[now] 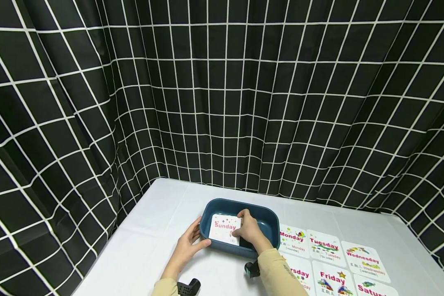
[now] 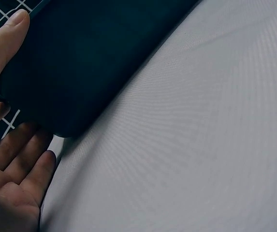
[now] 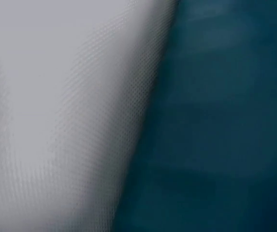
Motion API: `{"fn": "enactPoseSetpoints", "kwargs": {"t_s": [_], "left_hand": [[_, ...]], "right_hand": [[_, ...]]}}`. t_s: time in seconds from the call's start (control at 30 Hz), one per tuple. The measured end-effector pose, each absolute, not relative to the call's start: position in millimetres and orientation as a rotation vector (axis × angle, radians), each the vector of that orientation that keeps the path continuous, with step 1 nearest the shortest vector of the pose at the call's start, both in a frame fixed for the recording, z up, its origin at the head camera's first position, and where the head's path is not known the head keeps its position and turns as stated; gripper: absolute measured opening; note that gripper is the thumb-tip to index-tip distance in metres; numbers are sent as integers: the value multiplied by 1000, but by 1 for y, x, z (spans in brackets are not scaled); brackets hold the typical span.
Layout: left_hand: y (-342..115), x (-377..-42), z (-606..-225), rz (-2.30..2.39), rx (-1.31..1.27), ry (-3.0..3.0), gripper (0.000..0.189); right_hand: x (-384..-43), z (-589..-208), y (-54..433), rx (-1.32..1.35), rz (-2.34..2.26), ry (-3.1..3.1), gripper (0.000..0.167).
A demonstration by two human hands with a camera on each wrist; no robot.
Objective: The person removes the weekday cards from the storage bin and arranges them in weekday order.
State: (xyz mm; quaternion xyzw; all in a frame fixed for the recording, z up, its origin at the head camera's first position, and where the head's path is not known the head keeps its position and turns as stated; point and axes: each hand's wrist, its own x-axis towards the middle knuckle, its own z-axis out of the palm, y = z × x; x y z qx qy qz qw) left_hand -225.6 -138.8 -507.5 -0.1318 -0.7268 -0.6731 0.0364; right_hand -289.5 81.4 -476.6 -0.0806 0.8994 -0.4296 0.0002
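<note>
A dark blue rectangular container (image 1: 268, 213) stands on the white tabletop. Its left end lies between the thumb and fingers of my left hand (image 1: 186, 248), the thumb at the near wall and the other fingers round the end. In the left wrist view, that thumb (image 2: 12, 36) touches the container's wall (image 2: 90, 58). Inside the container is a white card printed "Sunday" (image 1: 222, 234). My right hand (image 1: 249, 229) reaches in over the near rim and pinches this card at its right side. The right wrist view shows only the container wall (image 3: 215, 116) and cloth, no hand.
Right of the container, several cards lie in rows, among them Monday (image 1: 293, 242), Tuesday (image 1: 325, 248), Wednesday (image 1: 366, 261) and Friday (image 1: 333, 279). A black curtain with a white grid (image 1: 222, 102) hangs behind the table (image 1: 144, 230).
</note>
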Motion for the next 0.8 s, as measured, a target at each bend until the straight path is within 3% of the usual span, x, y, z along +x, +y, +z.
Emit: {"fn": "enactPoseSetpoints", "kwargs": {"t_s": [0.47, 0.8], "left_hand": [[-136, -227, -508, -2057, -383, -2240, 81], [-138, -229, -514, -2023, -379, -2241, 81]], "right_hand": [[-276, -466, 98, -318, -1599, 2744, 50], [-264, -458, 118, -171, -1904, 2529, 52]]}}
